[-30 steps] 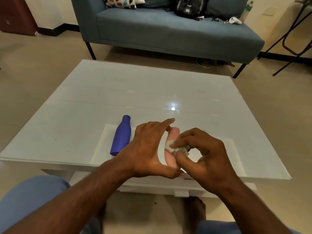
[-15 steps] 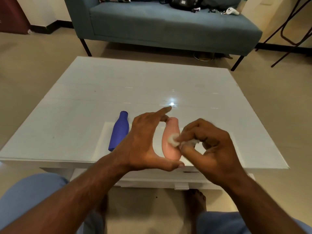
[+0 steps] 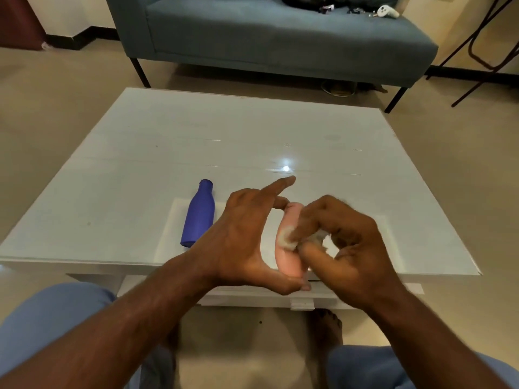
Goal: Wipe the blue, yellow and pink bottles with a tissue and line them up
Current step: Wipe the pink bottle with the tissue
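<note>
- Pink bottle (image 3: 288, 248) sits between the hands above the near edge of the bench (image 3: 140, 153), with the left hand (image 3: 247, 237) curled around it, thumb under its base and forefinger pointing free.
- Right hand (image 3: 345, 245), fingers pinched shut on a wadded tissue (image 3: 288, 242), has slid the wad lower along the bottle's side since a second ago, so wiping is in progress.
- Blue bottle (image 3: 198, 217) lies flat on the bench, left of the hands; no yellow bottle shows.
- No label or writing is readable.

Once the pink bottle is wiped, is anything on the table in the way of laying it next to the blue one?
Only the left hand, which sits between the pink bottle and the blue bottle. The table there shows nothing else.
</note>
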The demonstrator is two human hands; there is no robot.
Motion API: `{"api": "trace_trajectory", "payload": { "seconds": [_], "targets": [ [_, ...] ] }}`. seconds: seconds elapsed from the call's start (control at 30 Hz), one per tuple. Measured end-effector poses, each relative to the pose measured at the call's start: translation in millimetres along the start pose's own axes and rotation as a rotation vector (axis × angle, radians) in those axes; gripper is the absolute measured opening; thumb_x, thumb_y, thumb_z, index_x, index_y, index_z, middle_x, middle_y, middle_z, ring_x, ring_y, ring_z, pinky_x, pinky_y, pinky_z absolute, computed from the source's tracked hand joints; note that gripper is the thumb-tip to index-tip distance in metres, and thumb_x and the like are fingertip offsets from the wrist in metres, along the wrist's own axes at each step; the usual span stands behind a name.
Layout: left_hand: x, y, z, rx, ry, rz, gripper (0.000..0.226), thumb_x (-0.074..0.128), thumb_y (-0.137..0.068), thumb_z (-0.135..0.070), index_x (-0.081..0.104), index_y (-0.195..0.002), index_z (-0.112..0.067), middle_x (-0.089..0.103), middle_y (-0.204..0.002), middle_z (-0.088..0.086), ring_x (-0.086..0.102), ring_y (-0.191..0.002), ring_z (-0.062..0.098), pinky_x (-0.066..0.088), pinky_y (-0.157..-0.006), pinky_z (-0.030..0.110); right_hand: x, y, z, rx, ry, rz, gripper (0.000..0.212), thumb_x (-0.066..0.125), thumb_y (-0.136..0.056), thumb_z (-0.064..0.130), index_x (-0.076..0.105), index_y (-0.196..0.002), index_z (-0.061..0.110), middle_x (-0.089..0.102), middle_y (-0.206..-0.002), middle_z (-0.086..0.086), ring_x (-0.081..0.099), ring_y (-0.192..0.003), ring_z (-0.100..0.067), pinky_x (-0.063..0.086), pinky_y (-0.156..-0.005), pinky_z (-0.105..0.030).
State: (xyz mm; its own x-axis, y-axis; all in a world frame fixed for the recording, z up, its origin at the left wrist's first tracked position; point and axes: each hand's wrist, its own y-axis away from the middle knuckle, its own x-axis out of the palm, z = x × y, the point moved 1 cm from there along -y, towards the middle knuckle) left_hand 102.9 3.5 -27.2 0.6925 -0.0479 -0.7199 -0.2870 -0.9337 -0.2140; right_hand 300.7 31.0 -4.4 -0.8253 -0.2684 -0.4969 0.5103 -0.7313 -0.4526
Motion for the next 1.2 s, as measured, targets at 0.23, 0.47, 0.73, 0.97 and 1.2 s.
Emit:
{"api": "trace_trajectory", "payload": {
  "seconds": [0.23,0.47,0.73,0.97,1.2],
  "targets": [
    [-6.5,-0.9,0.2,0.029,-0.061,0.007,0.132,0.083,-0.054,-0.073,0.01,-0.158,-0.036,0.047,-0.147,-0.013,0.039,-0.132,0.003,0.029,-0.114,0.029,1.2,-2.4,4.5,-0.083,0.114,0.023,0.01,0.077,-0.076,0.006,0.079,-0.083,0.014,0.066,-0.089,0.002,0.065,-0.085,-0.012,0.05,-0.069,-0.019],
    [1.0,-0.5,-8.9,0.069,-0.199,0.064,0.137,0.078,-0.055,-0.081,0.006,-0.16,-0.029,0.048,-0.146,-0.009,0.038,-0.128,0.006,0.024,-0.113,0.028,1.8,-2.6,1.9,-0.002,0.144,0.02,0.02,0.072,-0.079,0.001,0.082,-0.09,0.015,0.064,-0.09,0.003,0.063,-0.086,-0.009,0.047,-0.07,-0.013],
    [-8.0,-2.4,2.7,0.064,-0.079,-0.064,0.126,0.077,-0.057,-0.077,0.016,-0.157,-0.031,0.048,-0.144,-0.015,0.043,-0.131,0.005,0.033,-0.113,0.035,3.9,0.0,6.7,-0.111,0.131,0.046,0.016,0.072,-0.084,0.01,0.082,-0.095,0.017,0.066,-0.095,0.003,0.065,-0.09,-0.011,0.049,-0.073,-0.016],
    [-0.8,0.3,-8.9,0.113,0.212,-0.165,0.124,0.092,-0.051,-0.055,0.026,-0.152,-0.028,0.038,-0.154,-0.016,0.047,-0.139,0.013,0.047,-0.109,0.036,-8.9,-4.7,-3.3,0.164,-0.082,-0.249,0.018,0.069,-0.098,0.013,0.075,-0.112,0.022,0.075,-0.11,0.003,0.071,-0.105,-0.021,0.061,-0.084,-0.029],
    [-6.9,-3.2,-9.1,0.055,0.373,-0.387,0.111,0.083,-0.059,-0.065,0.033,-0.147,-0.02,0.045,-0.148,-0.015,0.05,-0.137,0.017,0.05,-0.106,0.032,0.3,-0.6,9.5,0.154,-0.366,-0.168,0.006,0.074,-0.089,0.01,0.074,-0.094,0.014,0.07,-0.084,-0.008,0.067,-0.075,-0.024,0.06,-0.068,-0.035]
  ]
}}
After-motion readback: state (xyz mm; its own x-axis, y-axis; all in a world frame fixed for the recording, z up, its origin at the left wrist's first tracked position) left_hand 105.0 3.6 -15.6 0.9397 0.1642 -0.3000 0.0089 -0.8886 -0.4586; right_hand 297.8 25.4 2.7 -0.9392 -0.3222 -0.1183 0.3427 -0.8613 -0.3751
